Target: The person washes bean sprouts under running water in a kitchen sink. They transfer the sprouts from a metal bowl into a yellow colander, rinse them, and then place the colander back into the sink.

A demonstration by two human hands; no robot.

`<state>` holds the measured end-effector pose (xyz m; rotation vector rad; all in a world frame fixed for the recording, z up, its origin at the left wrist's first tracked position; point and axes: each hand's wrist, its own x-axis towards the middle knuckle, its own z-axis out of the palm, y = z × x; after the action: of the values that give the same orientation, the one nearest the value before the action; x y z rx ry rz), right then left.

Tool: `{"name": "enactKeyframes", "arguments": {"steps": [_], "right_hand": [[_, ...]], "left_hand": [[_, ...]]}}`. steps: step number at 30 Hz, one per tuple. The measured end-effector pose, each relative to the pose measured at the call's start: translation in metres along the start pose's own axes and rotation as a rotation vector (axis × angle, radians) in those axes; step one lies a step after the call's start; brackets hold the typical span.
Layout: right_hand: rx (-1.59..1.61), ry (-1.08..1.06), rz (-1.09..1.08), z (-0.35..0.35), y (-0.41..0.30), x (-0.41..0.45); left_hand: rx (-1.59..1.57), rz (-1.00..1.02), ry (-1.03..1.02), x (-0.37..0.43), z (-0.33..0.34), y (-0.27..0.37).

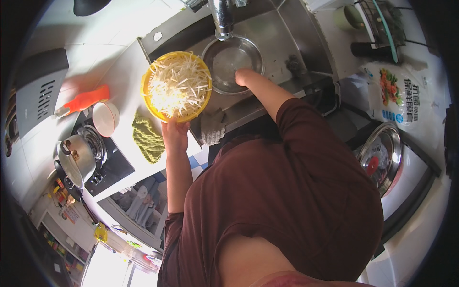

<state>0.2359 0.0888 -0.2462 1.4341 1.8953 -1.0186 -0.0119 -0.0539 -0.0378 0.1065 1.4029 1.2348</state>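
My left hand [175,134] grips the near rim of a yellow plastic colander [144,86] heaped with bean sprouts [177,86]. The colander is at the left edge of the sink, beside a round metal basin [218,57]. My right hand [244,77] reaches down into this basin; its fingers are hidden or blurred, so whether they hold anything cannot be told. The metal faucet [223,21] stands over the basin's far rim.
Left on the counter lie a green cloth [147,138], a white bowl [105,119] and an orange bottle [88,100]. A pot [80,158] stands on the stove. A grey cloth [212,129] hangs at the sink's front edge. Right are a dark scrubber [294,64] and a printed plastic bag [398,95].
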Motion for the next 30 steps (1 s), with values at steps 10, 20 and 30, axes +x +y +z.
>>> {"name": "enactKeyframes", "arguments": {"steps": [10, 20, 30], "right_hand": [[1.037, -0.438, -0.073, -0.025, 0.001, -0.044], [1.271, 0.248, -0.276, -0.093, -0.046, -0.128], [0.305, 1.249, -0.696, -0.114, -0.132, -0.208]], "left_hand": [[-0.061, 0.037, -0.006, 0.000, -0.009, -0.001], [-0.010, -0.013, 0.025, 0.004, -0.004, -0.004], [0.040, -0.061, -0.049, 0.008, 0.015, -0.007]]}}
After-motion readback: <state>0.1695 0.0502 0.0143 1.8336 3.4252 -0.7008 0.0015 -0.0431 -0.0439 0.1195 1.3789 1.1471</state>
